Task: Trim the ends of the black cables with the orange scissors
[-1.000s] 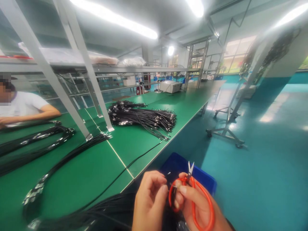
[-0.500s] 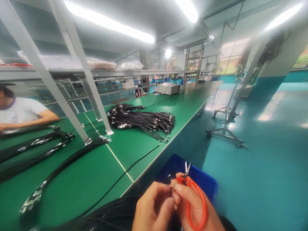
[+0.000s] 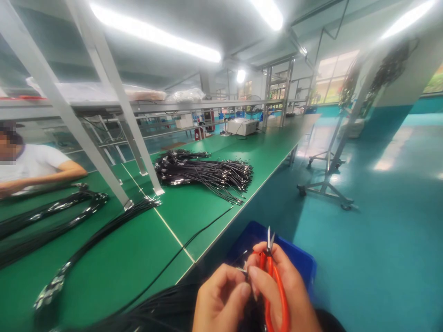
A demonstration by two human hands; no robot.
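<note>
My right hand holds orange-handled scissors, blades up and slightly parted; the thumb and fingertips reach toward my left hand. In a pinch, my left hand grips the end of a black cable, where thin light-coloured strands stick out between the two hands. Just what the right fingertips touch is hard to make out. Below my hands lies a thick bundle of black cables, partly hidden by them. One single black cable runs from this bundle across the green table.
On the green table lie a large pile of black cables and a long curved bundle. Grey shelf posts rise from it. A blue bin stands below the edge. A co-worker sits at left; a wheeled rack stands right.
The scissors have turned in my right hand, their handles drawing closer together. My right fingers have shifted at the cable end, and thin strands now show there.
</note>
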